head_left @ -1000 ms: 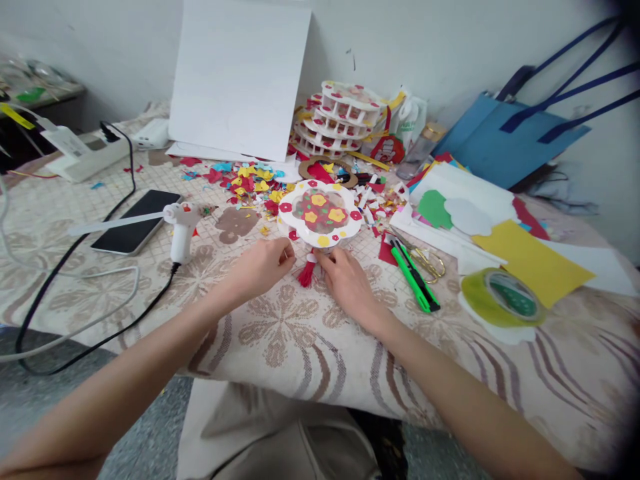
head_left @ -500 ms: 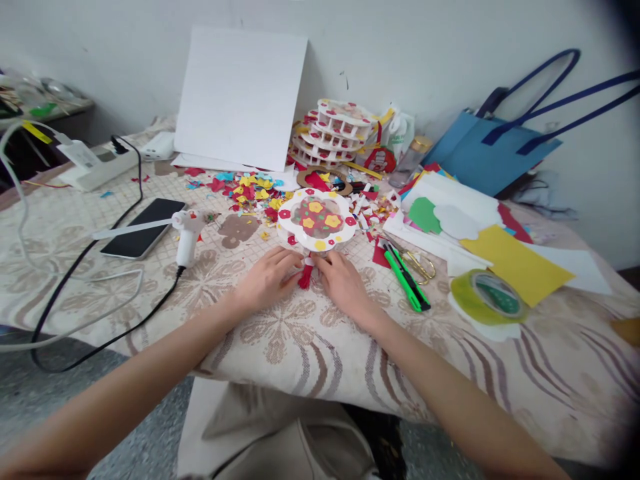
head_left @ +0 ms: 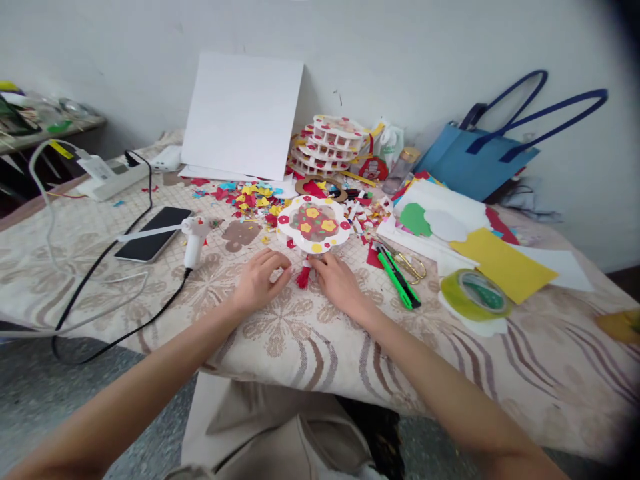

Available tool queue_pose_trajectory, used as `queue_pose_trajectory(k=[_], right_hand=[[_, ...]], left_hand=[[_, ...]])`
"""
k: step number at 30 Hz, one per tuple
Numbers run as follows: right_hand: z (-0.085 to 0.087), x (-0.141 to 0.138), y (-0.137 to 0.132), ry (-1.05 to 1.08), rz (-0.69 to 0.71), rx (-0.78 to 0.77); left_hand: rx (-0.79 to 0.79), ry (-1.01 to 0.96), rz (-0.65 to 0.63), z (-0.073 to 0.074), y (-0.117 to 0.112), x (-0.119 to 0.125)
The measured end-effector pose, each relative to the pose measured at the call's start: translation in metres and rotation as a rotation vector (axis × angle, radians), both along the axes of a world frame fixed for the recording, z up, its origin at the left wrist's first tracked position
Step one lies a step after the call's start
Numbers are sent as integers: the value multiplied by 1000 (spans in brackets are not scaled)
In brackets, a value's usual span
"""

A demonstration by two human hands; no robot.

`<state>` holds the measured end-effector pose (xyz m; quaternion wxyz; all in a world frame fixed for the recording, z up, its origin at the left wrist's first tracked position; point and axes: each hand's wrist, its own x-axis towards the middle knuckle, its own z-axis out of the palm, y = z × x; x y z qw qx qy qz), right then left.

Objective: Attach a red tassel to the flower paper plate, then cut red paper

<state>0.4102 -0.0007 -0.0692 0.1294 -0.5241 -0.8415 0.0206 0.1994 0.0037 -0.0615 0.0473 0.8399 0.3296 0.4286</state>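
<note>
A flower-shaped white paper craft [head_left: 286, 230] lies in front of me, with red and yellow flowers on its rim and in its see-through middle. From its near edge a red tassel [head_left: 303, 277] hangs onto the cloth. My right hand [head_left: 339, 283] is closed at the tassel's white top, just under the craft's edge; its fingertips are partly hidden there. To the left of the tassel, my left hand [head_left: 261, 280] rests on the cloth with bent fingers, thumb apart, holding nothing.
A glue gun [head_left: 194, 243] and a phone [head_left: 153, 233] lie left; a green cutter [head_left: 399, 277], scissors [head_left: 414, 267] and yellow tape [head_left: 450, 293] lie right. Paper scraps [head_left: 250, 197], stacked paper tiers [head_left: 327, 150], a white board [head_left: 243, 117] and a blue bag [head_left: 455, 160] are behind.
My left hand has drawn back to the left, away from the tassel. My right hand stays at the tassel's top. The whole view has shifted slightly.
</note>
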Motion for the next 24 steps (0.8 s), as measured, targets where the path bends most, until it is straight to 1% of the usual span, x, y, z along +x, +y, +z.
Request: queue_pose_trajectory(k=[2, 5, 10, 16, 24], right_hand=[[0, 0, 0, 2, -1, 10], [-2, 1, -1, 9, 9, 36], [-7, 3, -1, 29, 7, 96], [-12, 7, -1, 194, 42, 104], [-14, 10, 1, 308, 68, 113]], left_hand=[[-38, 82, -43, 1, -1, 3], [-70, 162, -69, 4, -3, 7], [-106, 188, -69, 4, -2, 8], [-140, 230, -95, 2, 1, 9], [-159, 256, -96, 2, 2, 10]])
